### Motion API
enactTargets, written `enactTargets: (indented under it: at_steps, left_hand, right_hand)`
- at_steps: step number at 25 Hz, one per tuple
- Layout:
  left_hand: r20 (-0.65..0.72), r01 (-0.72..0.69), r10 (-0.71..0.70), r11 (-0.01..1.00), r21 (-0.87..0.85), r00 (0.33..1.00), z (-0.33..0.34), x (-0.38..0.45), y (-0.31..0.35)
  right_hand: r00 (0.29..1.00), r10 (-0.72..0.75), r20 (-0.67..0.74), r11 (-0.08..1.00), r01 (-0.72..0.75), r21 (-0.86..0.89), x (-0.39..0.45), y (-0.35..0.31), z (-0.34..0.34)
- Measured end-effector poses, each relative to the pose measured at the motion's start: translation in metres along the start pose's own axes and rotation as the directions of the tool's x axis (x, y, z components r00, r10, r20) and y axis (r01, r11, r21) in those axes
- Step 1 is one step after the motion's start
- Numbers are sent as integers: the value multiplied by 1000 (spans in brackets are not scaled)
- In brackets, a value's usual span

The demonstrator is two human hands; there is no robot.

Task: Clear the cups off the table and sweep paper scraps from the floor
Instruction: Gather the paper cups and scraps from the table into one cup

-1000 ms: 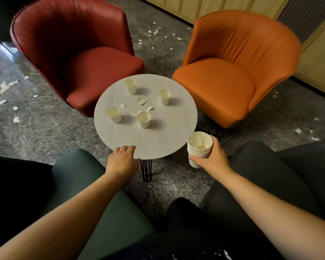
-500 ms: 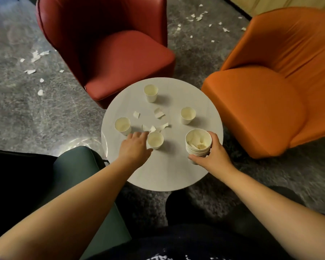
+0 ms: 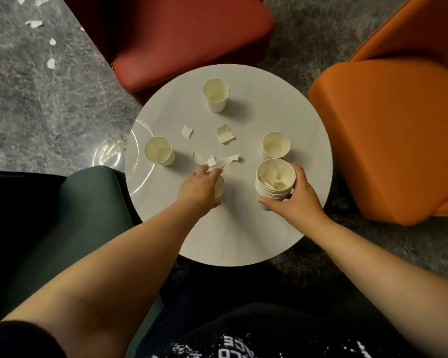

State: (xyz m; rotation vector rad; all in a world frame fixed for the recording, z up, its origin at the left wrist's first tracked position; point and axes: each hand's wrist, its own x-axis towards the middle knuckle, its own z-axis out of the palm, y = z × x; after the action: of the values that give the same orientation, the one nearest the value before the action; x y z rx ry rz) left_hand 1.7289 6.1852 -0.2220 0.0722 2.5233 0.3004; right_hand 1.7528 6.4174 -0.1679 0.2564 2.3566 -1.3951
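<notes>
Three single paper cups stand on the round white table (image 3: 230,228): one at the back (image 3: 216,95), one on the left (image 3: 158,151) and one on the right (image 3: 276,145). My left hand (image 3: 199,189) lies over a fourth cup (image 3: 219,187), fingers curled over its far rim and thumb on its near side, with fingertips beside the torn paper scraps (image 3: 225,134). My right hand (image 3: 295,200) grips a stack of nested cups (image 3: 276,180) with scraps inside, held just above the table's right part.
A red armchair (image 3: 192,34) stands behind the table, an orange one (image 3: 386,138) to the right and a dark green seat (image 3: 88,215) at the left front. Paper scraps (image 3: 51,63) lie on the grey floor at upper left.
The view has moved closer over the table. My left hand went from the table's near edge onto the nearest cup. My right hand brought the cup stack over the table.
</notes>
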Motion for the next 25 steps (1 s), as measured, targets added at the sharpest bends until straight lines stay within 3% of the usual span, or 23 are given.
enactTargets:
  at_steps: [2, 4, 7, 10, 13, 16, 22, 25]
  left_hand:
    - [-9, -13, 13, 998, -58, 1000, -4, 0, -2]
    - [-138, -7, -22, 978, -207, 990, -14, -4, -3]
    - [-431, -32, -177, 900, -435, 885, -43, -20, -19]
    - [-557, -6, -228, 922, -386, 799, -73, -20, -55]
    - [-535, 98, -214, 967, -236, 817, -84, -13, -83]
    - [-458, 114, -190, 975, -189, 868, -74, 2, -103]
    - [-167, 58, -106, 962, -266, 980, -47, 34, -129]
    - [-205, -24, -45, 947, -322, 978, -62, 45, -121]
  right_hand:
    - [1000, 7, -5, 1000, -7, 15, 7, 1, 4]
    - [1000, 23, 6, 999, -23, 35, 15, -3, 10]
    - [1000, 25, 1, 999, -25, 46, 25, -13, 24]
    - [999, 41, -3, 998, -41, 46, 34, -24, 45]
    - [998, 63, -16, 997, -62, 41, 38, -30, 65]
    - [996, 81, -44, 996, -78, 52, 41, -35, 79]
    - [989, 97, -108, 992, -87, 94, 49, -34, 91]
    - [983, 116, -143, 990, -102, 102, 48, -32, 91]
